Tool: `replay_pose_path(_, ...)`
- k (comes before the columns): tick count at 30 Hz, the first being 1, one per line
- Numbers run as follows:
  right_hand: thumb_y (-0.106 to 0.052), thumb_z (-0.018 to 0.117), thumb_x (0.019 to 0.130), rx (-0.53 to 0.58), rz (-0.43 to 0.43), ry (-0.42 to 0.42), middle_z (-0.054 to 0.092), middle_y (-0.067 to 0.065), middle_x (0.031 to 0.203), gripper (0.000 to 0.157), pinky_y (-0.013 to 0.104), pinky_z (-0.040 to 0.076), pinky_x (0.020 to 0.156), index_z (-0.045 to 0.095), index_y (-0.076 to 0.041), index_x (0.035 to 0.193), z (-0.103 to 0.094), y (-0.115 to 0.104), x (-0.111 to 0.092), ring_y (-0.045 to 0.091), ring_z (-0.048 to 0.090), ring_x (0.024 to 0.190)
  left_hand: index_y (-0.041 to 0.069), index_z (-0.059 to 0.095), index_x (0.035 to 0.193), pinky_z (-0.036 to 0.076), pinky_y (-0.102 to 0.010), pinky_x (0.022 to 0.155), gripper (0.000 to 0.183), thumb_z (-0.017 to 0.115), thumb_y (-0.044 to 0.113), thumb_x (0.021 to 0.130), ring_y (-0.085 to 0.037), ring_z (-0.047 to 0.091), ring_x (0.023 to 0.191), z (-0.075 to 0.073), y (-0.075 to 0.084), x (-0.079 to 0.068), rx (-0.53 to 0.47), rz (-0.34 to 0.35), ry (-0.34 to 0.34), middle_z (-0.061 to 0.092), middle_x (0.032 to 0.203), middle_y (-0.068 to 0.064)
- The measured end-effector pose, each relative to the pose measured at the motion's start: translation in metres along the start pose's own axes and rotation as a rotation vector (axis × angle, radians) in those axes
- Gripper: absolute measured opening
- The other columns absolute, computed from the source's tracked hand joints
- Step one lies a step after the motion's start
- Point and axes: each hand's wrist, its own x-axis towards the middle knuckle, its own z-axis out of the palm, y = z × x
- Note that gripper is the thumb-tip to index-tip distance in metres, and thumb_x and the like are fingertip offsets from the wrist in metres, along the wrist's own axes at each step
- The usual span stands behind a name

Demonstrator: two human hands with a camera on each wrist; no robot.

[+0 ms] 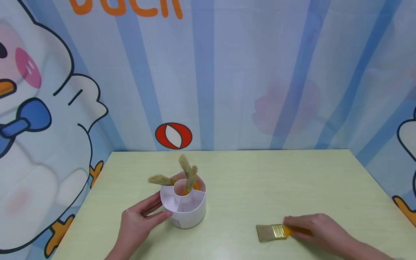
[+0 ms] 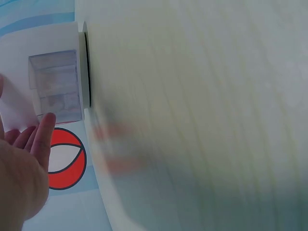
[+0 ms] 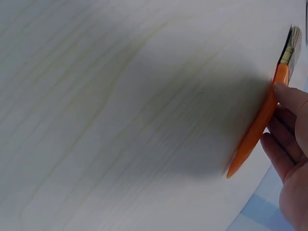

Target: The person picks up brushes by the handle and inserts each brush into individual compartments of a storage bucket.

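Note:
My left hand (image 1: 138,221) grips a white round divided holder (image 1: 192,218) from its left side, thumb at the front and fingers on the wall. Three paintbrushes (image 1: 184,165) stand in the holder, bristles up; one leans out to the left, and their handles are mostly hidden. In the left wrist view, a clear window (image 2: 55,86) shows in the holder's wall. Off to the right, my right hand (image 1: 320,229) pinches the orange handle of another paintbrush (image 1: 271,232). Its flat bristles point left, toward the holder. The right wrist view shows that brush's orange handle (image 3: 260,120) between thumb and fingers.
Both hands work over a pale wood-grain table (image 1: 260,180). A blue striped backdrop (image 1: 234,90) with cartoon ducks rises behind the table's far edge and along its sides.

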Motion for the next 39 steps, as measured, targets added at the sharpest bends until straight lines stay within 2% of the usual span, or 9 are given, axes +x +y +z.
replay_pose_path(4, -0.010, 0.091, 0.081, -0.060, -0.055, 0.076, 0.082, -0.003, 0.111, 0.038, 0.024, 0.065, 0.073, 0.083, -0.016, 0.117, 0.005, -0.001, 0.004, 0.009, 0.078, 0.095, 0.008, 0.070, 0.141, 0.066, -0.034, 0.087, 0.068, 0.097, 0.011, 0.078, -0.023, 0.071, 0.124, 0.000, 0.000, 0.000, -0.001, 0.000, 0.000, 0.070, 0.140, -0.011)
replay_pose_path(6, -0.009, 0.092, 0.080, -0.084, -0.071, 0.088, 0.082, -0.003, 0.109, 0.037, 0.025, 0.065, 0.072, 0.083, -0.016, 0.116, 0.007, -0.001, 0.007, 0.009, 0.078, 0.093, 0.008, 0.070, 0.141, 0.066, -0.034, 0.087, 0.069, 0.097, 0.012, 0.078, -0.023, 0.071, 0.124, 0.000, 0.000, 0.000, 0.004, 0.002, 0.000, 0.070, 0.140, -0.010)
replay_pose_path(12, -0.007, 0.091, 0.080, -0.115, -0.057, 0.079, 0.082, -0.002, 0.105, 0.034, 0.029, 0.066, 0.070, 0.084, -0.013, 0.113, 0.008, -0.001, 0.015, 0.010, 0.079, 0.089, 0.009, 0.070, 0.142, 0.066, -0.033, 0.087, 0.070, 0.097, 0.014, 0.078, -0.023, 0.071, 0.125, 0.000, 0.000, 0.000, 0.025, 0.005, 0.004, 0.070, 0.141, -0.010)
replay_pose_path(21, -0.011, 0.096, 0.071, -0.186, -0.069, 0.184, 0.083, -0.002, 0.100, 0.041, 0.028, 0.065, 0.067, 0.084, -0.015, 0.110, 0.011, 0.003, 0.022, 0.011, 0.079, 0.083, 0.010, 0.071, 0.141, 0.065, -0.033, 0.087, 0.069, 0.097, 0.012, 0.078, -0.022, 0.072, 0.123, 0.001, -0.002, 0.000, 0.016, 0.013, 0.008, 0.071, 0.139, -0.010)
replay_pose_path(26, -0.018, 0.096, 0.075, -0.156, -0.005, 0.157, 0.083, 0.000, 0.104, 0.042, 0.034, 0.067, 0.069, 0.083, -0.013, 0.115, 0.010, 0.002, 0.024, 0.014, 0.079, 0.085, 0.010, 0.070, 0.142, 0.065, -0.033, 0.088, 0.069, 0.097, 0.014, 0.078, -0.023, 0.071, 0.124, 0.001, -0.001, 0.000, 0.019, 0.011, 0.008, 0.071, 0.139, -0.009)
replay_pose_path(30, -0.017, 0.095, 0.078, -0.142, 0.006, 0.118, 0.083, 0.001, 0.104, 0.039, 0.034, 0.067, 0.070, 0.083, -0.011, 0.115, 0.010, 0.001, 0.026, 0.014, 0.079, 0.086, 0.010, 0.070, 0.142, 0.065, -0.033, 0.088, 0.069, 0.097, 0.015, 0.079, -0.026, 0.070, 0.126, 0.001, -0.001, 0.000, 0.025, 0.002, 0.010, 0.070, 0.141, -0.010)
replay_pose_path(39, -0.007, 0.091, 0.078, -0.185, -0.077, 0.125, 0.083, 0.000, 0.103, 0.036, 0.032, 0.066, 0.068, 0.084, -0.012, 0.112, 0.013, 0.003, 0.028, 0.013, 0.079, 0.086, 0.008, 0.069, 0.142, 0.065, -0.033, 0.087, 0.068, 0.096, 0.014, 0.080, -0.030, 0.070, 0.127, 0.002, -0.001, -0.001, 0.043, 0.004, 0.012, 0.069, 0.141, -0.013)
